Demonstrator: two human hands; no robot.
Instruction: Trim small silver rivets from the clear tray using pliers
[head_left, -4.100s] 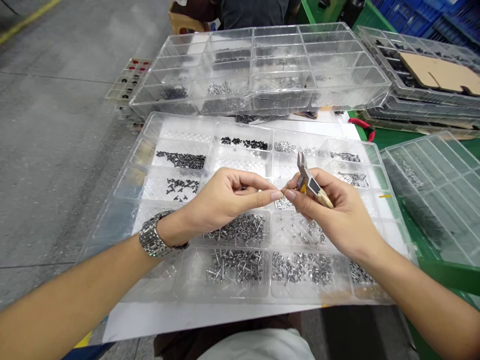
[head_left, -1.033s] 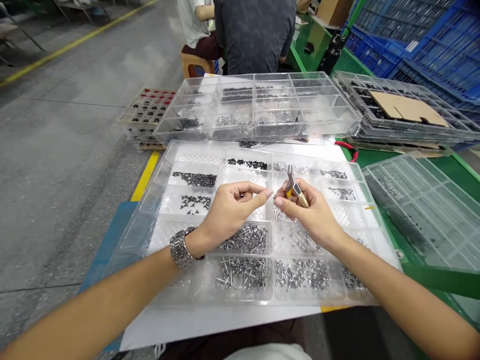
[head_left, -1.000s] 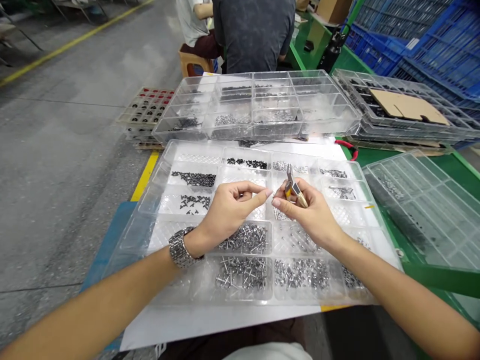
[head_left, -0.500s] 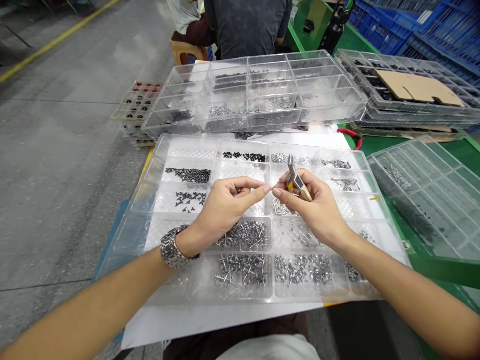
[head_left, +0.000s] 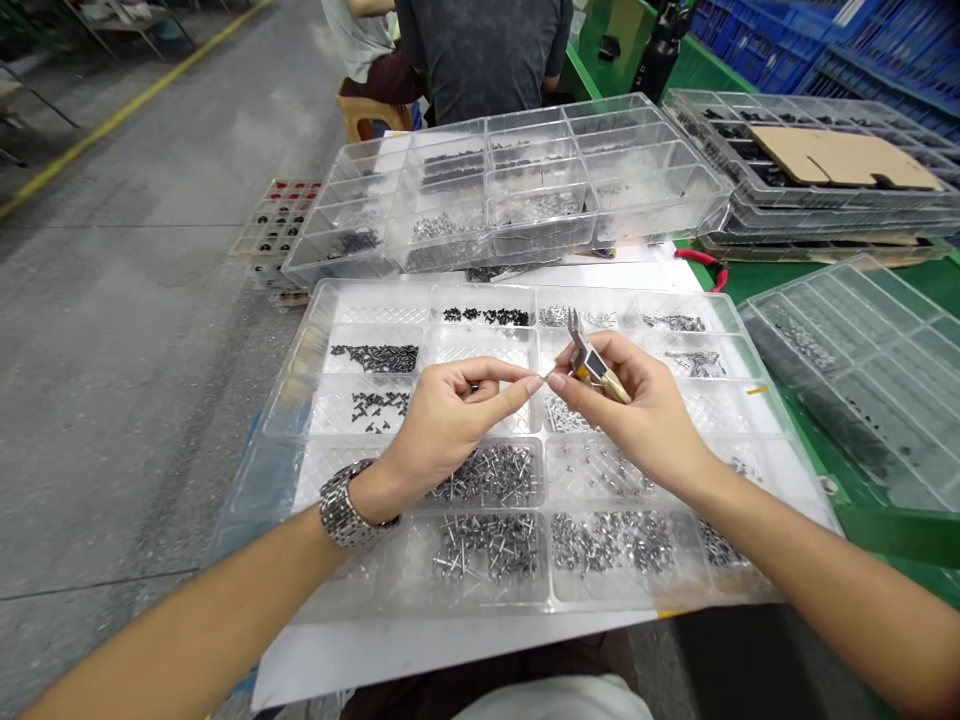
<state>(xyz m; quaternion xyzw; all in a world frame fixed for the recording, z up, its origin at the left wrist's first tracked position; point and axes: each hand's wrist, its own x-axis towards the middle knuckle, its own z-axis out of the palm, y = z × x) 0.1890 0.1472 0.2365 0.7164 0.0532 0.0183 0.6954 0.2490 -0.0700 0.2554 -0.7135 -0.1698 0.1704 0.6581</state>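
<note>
My left hand (head_left: 472, 400) pinches a tiny piece between thumb and index finger; the piece is too small to name. Fingertip to fingertip with it, my right hand (head_left: 630, 400) pinches at the same small piece and also holds a pair of cutting pliers (head_left: 591, 358), jaws pointing up and away. Both hands hover over a clear compartment tray (head_left: 546, 590). Below them lie silver rivet-like pins (head_left: 491, 548) and small silver parts (head_left: 611, 540). Black screw-like pieces (head_left: 379, 358) fill compartments to the left.
Behind stands a second clear tray (head_left: 442, 262). Stacked trays (head_left: 817, 215) carry a brown board (head_left: 844, 157) at the right back. Another clear tray (head_left: 862, 370) rests on the green bench at right. A seated person (head_left: 484, 55) is beyond, near a black bottle (head_left: 664, 48).
The view has shifted slightly. Both hands keep the same pinch, and the pliers have tilted a little in my right hand.
</note>
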